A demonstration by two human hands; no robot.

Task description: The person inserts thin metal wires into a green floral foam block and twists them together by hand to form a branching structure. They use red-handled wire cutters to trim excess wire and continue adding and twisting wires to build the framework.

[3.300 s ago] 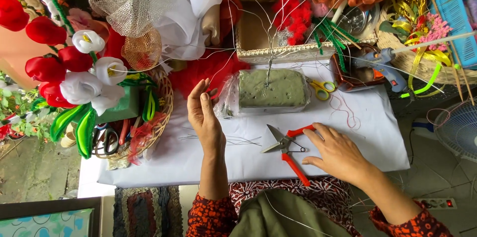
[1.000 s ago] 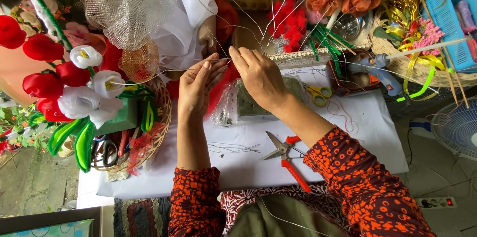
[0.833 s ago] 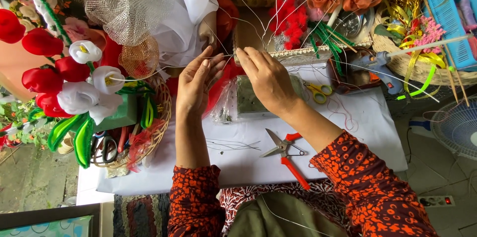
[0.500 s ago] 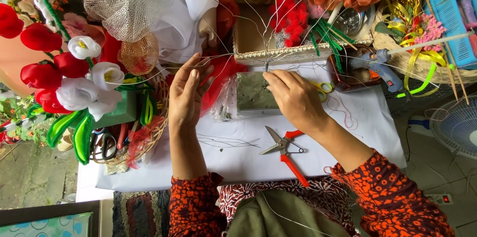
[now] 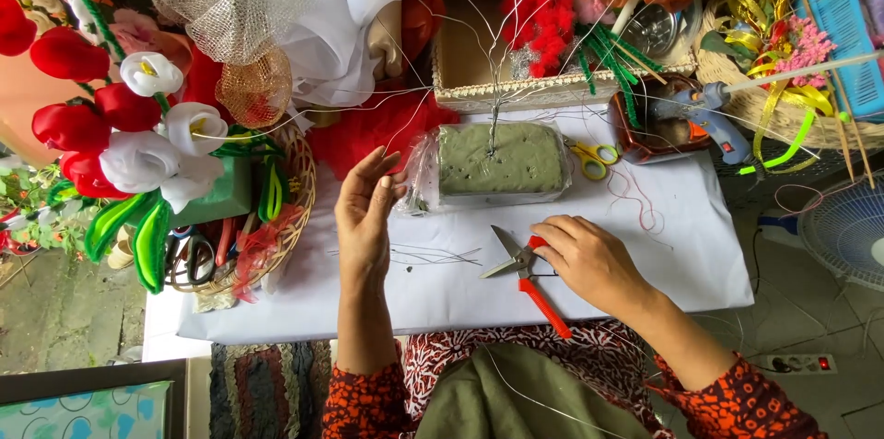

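Right hand: the right hand (image 5: 589,259) lay on the white-covered bench (image 5: 645,283) just below and to the right of the green foam block (image 5: 500,159), fingers curled down onto the red-handled wire cutters (image 5: 527,273); it touched the upper handle, but whether it truly gripped the tool could not be told.
Left hand: the left hand (image 5: 366,213) hovered just left of the green foam block, palm turned toward it, fingers loosely spread and slightly bent, holding nothing.
Wire cutters: they lay flat on the bench below the foam block, grey blades parted and aimed up-left, one red handle running down-right toward the bench edge.
Foam block: it sat wrapped in clear plastic near the middle of the bench, with thin wires (image 5: 497,52) stuck upright in its top.
Loose wires: a small bundle of fine cut wires (image 5: 433,257) lay on the bench below the block, between the two hands.
Scissors: yellow-handled scissors (image 5: 594,156) lay touching the block's right end.
Glue gun: a blue glue gun (image 5: 704,117) rested well right of the block.
Flowers: red and white fabric flowers (image 5: 138,135) stood in a wicker basket (image 5: 295,209) far left of the block.
Box: a woven box (image 5: 543,94) sat just above the block.
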